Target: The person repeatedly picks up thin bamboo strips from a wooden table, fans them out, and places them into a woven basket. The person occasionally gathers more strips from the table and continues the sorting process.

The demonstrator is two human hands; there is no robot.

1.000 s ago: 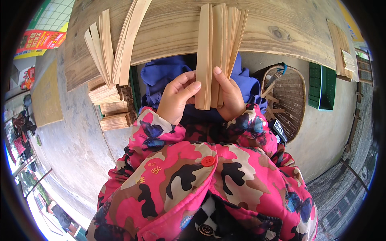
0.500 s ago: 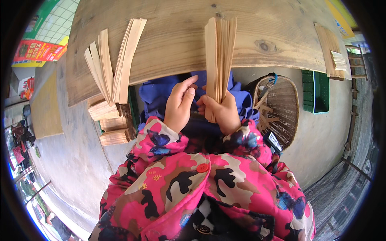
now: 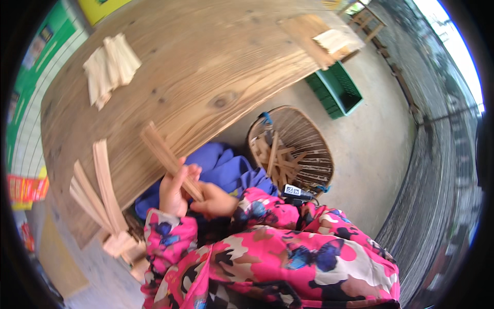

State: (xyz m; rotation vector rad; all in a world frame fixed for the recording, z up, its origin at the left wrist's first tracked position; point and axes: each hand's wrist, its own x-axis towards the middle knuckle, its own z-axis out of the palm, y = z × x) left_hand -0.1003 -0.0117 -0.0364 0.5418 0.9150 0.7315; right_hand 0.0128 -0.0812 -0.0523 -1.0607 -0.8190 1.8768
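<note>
A bundle of thin wooden strips (image 3: 163,153) slants in front of me, its upper end over the table's near edge. My right hand (image 3: 215,201) is closed round its lower end. My left hand (image 3: 174,191) is against the bundle's middle, its fingers curled about it, some hidden behind the wood. Blue cloth (image 3: 218,167) lies beneath and beyond my hands. To the left, several more strips (image 3: 106,180) lean in a fan against the table edge, above stacked wooden bundles (image 3: 119,243).
The wooden table (image 3: 195,62) bears a pile of pale strips (image 3: 110,69) at far left and a small stack (image 3: 332,40) at its right end. A woven basket (image 3: 319,154) of wood pieces and a green crate (image 3: 337,90) stand on the floor at right.
My view has swung to the right. The bundle has gone from upright to slanting up leftward, and my left hand, apart from it before, now grips it too.
</note>
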